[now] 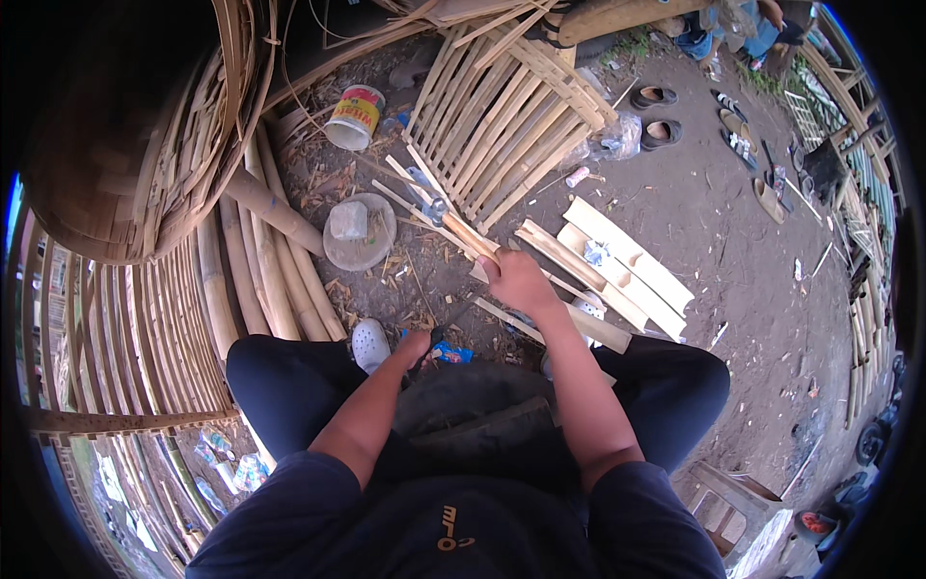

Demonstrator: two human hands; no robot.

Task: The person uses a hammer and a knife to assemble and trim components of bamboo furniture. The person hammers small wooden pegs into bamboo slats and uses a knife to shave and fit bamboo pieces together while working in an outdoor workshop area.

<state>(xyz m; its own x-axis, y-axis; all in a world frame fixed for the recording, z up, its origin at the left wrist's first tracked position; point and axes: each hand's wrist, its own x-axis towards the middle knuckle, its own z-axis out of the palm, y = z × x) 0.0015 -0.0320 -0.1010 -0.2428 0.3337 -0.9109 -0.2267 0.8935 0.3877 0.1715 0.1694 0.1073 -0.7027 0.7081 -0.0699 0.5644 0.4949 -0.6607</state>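
My right hand is closed round the wooden handle of a hammer. Its metal head points up and left, over thin bamboo strips near a slatted bamboo panel. Low between my knees, my left hand is closed on a dark, narrow tool; its kind is hard to make out. A blue wrapper lies on the ground beside that hand. Just right of my right hand are split bamboo halves, with a crumpled bit of plastic on them.
Left of me stand bamboo poles and a slatted bamboo frame. A stone block rests on a round slab, near a yellow and red bucket. Sandals lie at far right, near another person's hand.
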